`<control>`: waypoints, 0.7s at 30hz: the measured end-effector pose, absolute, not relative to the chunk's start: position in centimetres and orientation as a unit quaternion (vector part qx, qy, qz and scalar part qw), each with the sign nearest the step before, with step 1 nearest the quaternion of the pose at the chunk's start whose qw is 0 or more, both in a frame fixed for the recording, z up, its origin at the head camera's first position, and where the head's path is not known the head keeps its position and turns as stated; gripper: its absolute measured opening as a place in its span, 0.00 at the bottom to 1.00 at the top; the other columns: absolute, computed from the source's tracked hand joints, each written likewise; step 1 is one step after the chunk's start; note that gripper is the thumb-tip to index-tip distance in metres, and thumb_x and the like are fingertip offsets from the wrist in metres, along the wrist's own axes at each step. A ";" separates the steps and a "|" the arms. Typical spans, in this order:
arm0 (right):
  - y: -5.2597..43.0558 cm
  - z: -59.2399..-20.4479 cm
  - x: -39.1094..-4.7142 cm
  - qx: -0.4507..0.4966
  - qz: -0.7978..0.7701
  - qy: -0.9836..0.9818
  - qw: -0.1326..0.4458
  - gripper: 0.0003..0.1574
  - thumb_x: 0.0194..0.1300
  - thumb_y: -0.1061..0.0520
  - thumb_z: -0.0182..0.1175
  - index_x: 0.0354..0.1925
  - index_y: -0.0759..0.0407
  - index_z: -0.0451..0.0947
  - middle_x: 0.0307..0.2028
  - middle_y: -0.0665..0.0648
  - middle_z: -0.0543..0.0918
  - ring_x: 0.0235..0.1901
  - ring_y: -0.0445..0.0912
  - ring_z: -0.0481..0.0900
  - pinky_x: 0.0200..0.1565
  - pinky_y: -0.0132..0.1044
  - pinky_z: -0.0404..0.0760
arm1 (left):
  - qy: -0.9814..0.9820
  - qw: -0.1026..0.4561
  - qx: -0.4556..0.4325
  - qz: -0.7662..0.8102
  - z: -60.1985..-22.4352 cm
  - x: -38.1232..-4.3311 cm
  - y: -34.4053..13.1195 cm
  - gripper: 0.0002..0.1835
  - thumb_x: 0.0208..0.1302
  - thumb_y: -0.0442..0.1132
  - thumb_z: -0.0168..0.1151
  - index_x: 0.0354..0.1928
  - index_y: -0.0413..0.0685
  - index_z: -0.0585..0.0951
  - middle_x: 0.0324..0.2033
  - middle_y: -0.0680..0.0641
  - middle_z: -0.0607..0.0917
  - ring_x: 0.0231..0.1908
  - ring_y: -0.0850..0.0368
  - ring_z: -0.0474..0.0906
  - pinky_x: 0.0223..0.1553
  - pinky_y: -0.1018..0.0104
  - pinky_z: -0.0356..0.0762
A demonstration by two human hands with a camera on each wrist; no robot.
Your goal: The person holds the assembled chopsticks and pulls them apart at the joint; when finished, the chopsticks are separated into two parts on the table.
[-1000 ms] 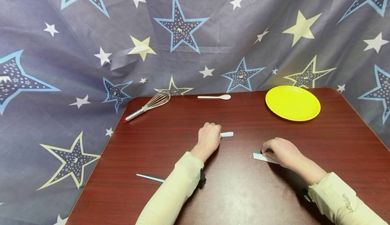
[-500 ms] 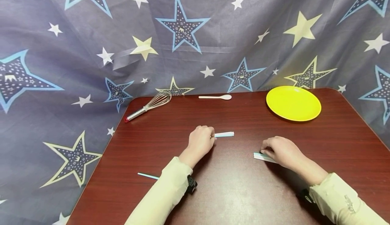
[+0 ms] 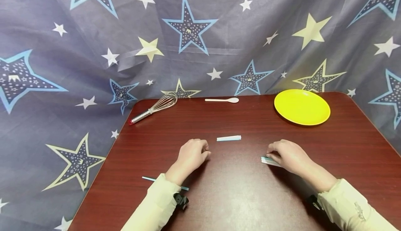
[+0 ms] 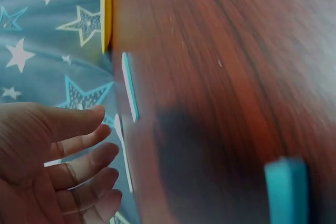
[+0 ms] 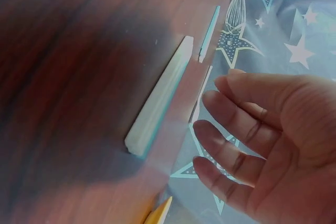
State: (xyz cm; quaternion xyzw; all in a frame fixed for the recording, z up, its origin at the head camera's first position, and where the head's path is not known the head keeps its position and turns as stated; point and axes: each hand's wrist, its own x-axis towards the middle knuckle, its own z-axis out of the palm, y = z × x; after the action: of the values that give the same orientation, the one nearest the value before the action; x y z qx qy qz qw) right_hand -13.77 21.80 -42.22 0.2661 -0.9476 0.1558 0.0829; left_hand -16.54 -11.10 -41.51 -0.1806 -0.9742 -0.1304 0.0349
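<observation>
In the head view, a short bundle of white and light-blue sticks [image 3: 229, 138] lies mid-table. My left hand [image 3: 191, 156] is to its left and nearer me, apart from it, fingers loosely bent around nothing. A single blue stick [image 3: 148, 178] lies partly hidden under the left forearm; its end looms large in the left wrist view. My right hand [image 3: 289, 156] hovers over a second white-and-blue bundle [image 3: 270, 161], hiding its right part. In the right wrist view this bundle [image 5: 157, 103] rests on the table beside the relaxed, spread fingers [image 5: 226, 142], with a gap between.
Along the back edge of the brown table [image 3: 238, 196] lie a whisk [image 3: 153, 109] at left, a white spoon [image 3: 221, 100] in the middle and a yellow plate [image 3: 302, 107] at right. A grey star-patterned cloth [image 3: 216, 32] hangs right behind the table.
My left hand has drawn away from the mid-table bundle, leftward and toward me, leaving that bundle in full view. More of the single blue stick shows. My right hand has barely moved.
</observation>
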 end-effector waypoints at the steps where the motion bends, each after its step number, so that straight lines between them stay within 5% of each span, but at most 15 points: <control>1: 21.8 -42.2 -13.8 0.266 0.156 -0.948 0.083 0.10 0.53 0.60 0.72 0.26 0.48 0.80 0.23 0.42 0.79 0.27 0.44 0.78 0.33 0.44 0.78 | -0.974 0.033 -0.181 -0.132 -41.5 -16.4 -11.5 0.07 0.56 0.46 0.72 0.28 0.57 0.81 0.25 0.57 0.79 0.33 0.55 0.79 0.31 0.58 0.75; 21: 21.4 -42.4 -13.8 0.266 0.164 -0.947 0.079 0.09 0.54 0.61 0.71 0.27 0.49 0.82 0.25 0.42 0.80 0.28 0.44 0.77 0.33 0.44 0.77 | -0.962 -0.028 -0.225 -0.150 -40.7 -13.5 -20.1 0.08 0.52 0.37 0.74 0.33 0.54 0.83 0.30 0.55 0.81 0.36 0.55 0.79 0.41 0.56 0.75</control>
State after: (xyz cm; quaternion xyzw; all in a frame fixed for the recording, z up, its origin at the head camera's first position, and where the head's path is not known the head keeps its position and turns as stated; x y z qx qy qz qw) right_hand -13.82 21.42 -42.39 0.2665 -0.9465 0.1636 0.0795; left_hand -13.51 -20.07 -40.67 -0.2248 -0.9624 -0.1502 -0.0278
